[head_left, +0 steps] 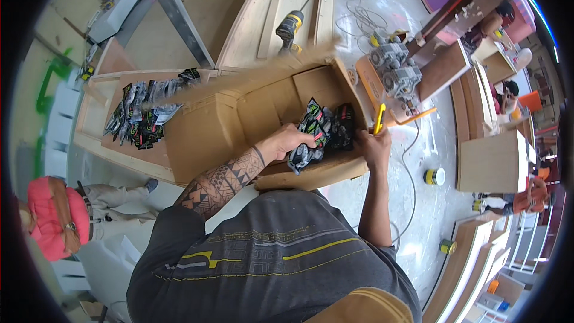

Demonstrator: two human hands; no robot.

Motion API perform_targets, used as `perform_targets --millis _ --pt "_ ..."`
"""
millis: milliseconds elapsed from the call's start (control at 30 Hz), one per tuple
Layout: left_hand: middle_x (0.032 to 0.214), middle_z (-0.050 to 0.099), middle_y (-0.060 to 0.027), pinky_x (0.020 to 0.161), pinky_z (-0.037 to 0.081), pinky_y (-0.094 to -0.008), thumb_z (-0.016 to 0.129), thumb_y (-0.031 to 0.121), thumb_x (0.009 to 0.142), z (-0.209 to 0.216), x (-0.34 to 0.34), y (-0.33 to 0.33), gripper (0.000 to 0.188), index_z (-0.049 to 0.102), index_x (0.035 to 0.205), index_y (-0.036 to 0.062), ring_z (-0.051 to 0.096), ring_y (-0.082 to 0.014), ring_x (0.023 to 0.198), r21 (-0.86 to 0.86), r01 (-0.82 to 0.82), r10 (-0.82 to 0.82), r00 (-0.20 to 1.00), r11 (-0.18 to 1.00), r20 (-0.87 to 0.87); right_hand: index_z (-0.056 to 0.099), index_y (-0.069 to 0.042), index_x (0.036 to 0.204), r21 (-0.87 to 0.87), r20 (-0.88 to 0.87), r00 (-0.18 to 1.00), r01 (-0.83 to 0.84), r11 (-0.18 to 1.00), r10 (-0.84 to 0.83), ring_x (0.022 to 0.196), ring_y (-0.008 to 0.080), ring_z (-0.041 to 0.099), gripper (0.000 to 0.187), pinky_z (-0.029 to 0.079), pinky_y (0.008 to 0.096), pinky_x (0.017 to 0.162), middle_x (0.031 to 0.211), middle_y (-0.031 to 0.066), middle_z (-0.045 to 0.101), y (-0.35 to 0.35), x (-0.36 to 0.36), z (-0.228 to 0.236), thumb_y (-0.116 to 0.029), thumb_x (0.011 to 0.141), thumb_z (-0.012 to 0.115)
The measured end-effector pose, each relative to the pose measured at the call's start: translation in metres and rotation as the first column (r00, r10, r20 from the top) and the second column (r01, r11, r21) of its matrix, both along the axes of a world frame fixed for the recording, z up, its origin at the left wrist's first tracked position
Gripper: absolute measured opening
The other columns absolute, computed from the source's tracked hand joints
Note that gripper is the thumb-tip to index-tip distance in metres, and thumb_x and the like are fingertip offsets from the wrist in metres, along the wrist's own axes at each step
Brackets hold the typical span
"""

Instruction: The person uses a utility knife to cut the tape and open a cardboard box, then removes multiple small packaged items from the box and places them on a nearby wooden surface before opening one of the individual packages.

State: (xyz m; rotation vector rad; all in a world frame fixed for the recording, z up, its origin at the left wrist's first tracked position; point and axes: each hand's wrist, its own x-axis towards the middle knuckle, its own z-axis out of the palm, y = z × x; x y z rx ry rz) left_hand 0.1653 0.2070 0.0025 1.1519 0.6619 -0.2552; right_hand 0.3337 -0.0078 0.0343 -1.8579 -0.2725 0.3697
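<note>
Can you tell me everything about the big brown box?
The big brown box looks like cardboard, with creased walls. It is right in front of the person, its top open and a far flap blurred. Dark, shiny packets lie toward its right end. The left hand reaches inside and grips some of them. The right hand, holding a slim yellow tool, is at its right rim. I can't tell what's written on it.
</note>
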Motion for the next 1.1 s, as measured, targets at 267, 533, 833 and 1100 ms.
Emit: perform_targets --millis 267,533,833,1100 --pt "0.13 0.07 -0.0121 0.09 0.061 -0.0425 0.065 0.018 0.101 0.009 0.034 0.035 0.037 0.063 0.134 0.0 0.071 -0.0243 0.105 -0.4 -0.289 0.439 0.823 0.87 0.36 0.066 0.001 0.13 0.347 -0.183 0.953 -0.166 0.923 0.24 0.091 0.0184 0.073 0.033 0.06 0.033 0.077 0.112 0.0091 0.075 -0.015 0.192 -0.073 -0.014 0.101 0.063" --pt "0.134 0.069 -0.014 0.099 0.062 -0.0453 0.046 0.028 0.113 0.028 -0.005 0.038 0.041 0.059 0.14 0.0004 0.072 -0.0263 0.114 -0.607 -0.182 0.58 0.59 0.774 0.562 0.064 0.001 0.133 0.22 0.116 0.944 -0.329 0.918 0.31 0.1 0.0178 0.072 0.036 0.059 0.0334 0.084 0.119 0.0095 0.075 0.039 0.189 -0.087 -0.015 0.101 0.062" --pt "0.126 0.073 -0.0109 0.098 0.056 -0.0359 0.083 0.01 0.085 0.004 -0.038 0.033 0.052 0.067 0.134 0.0011 0.07 -0.0229 0.109 0.546 -0.33 0.323 0.94 0.77 0.111 0.066 0.005 0.106 -0.159 0.138 0.896 -0.401 0.902 0.422 0.084 0.0302 0.073 0.029 0.057 0.0419 0.077 0.095 0.0213 0.075 0.069 0.099 -0.101 -0.018 0.088 0.072" --pt "0.134 0.071 -0.0137 0.102 0.053 -0.0388 0.075 0.033 0.099 -0.022 -0.053 0.06 0.047 0.066 0.134 0.0029 0.065 -0.0274 0.12 0.79 -0.046 0.025 0.999 0.611 0.039 0.062 -0.002 0.099 0.008 -0.27 0.941 -0.209 0.978 0.203 0.059 0.0135 0.064 0.05 0.053 0.0306 0.049 0.076 0.0064 0.065 0.073 0.074 -0.056 -0.051 0.102 0.068"
